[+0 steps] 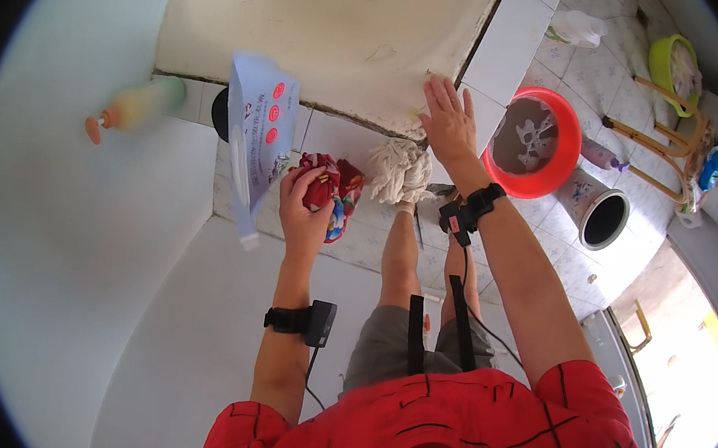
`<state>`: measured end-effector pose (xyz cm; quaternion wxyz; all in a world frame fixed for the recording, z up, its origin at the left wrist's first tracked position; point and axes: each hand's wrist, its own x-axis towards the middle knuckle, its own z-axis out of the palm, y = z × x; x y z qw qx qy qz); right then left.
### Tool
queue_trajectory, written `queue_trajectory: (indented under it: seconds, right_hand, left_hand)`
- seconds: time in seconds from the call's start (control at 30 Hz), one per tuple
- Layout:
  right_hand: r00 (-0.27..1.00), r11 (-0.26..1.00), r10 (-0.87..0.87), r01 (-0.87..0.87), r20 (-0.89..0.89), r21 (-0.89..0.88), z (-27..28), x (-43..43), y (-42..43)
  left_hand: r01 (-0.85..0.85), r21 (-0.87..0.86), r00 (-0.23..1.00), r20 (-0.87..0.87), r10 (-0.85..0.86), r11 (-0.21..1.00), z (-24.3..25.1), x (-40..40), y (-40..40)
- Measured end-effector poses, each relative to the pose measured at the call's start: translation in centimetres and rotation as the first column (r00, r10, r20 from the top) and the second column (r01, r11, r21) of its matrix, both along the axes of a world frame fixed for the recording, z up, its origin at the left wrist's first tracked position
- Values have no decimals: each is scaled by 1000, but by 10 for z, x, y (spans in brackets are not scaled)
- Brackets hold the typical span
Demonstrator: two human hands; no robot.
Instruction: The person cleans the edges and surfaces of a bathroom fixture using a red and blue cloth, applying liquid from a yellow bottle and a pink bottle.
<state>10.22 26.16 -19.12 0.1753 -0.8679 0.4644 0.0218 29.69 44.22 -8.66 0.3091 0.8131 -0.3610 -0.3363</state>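
Observation:
My left hand [305, 208] is closed around a bunched red floral cloth [348, 190], just right of a pale blue plastic pouch [262, 115] that bears writing. With its fingers spread and palm down, my right hand [452, 119] lies over the near right corner of a stained, cream-coloured basin [325, 43]. It holds nothing that I can see. Between my hands, a crumpled off-white cloth [400, 171] rests by the basin's tiled edge. To the right of it is a red plastic basin [569, 141] with greyish, foamy water inside.
A pump bottle [142, 103] stands at the left wall. On the right are a white and grey bin [587, 205], a purple bottle [599, 154], a wooden-framed chair [665, 148], a lime green basin [659, 55] and a white jug [579, 29]. White tiles [510, 36] edge the large basin.

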Motion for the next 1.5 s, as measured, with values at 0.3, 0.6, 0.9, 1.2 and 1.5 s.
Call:
queue_trajectory:
  seconds: [0.3,0.6,0.9,1.2,1.5]
  right_hand:
    - [938,959,183,-236,293,157,11,-42,37]
    - [973,978,35,-80,228,191,4,-14,14]
    - [919,988,5,-65,395,140,-10,-21,-10]
    - [318,561,-826,546,466,622,69,-69,-27]
    - [-130,375,-830,588,542,716,121,-174,-15]
  left_hand:
    - [-21,-52,1000,-4,21,998,-1,-7,14]
    - [-47,-30,999,-29,46,998,4,-11,25]
    - [-18,-32,999,-33,17,999,4,-15,19]
    - [7,-13,999,-50,-8,1000,9,-19,17]
    - [47,24,999,-10,-47,999,22,-13,14]
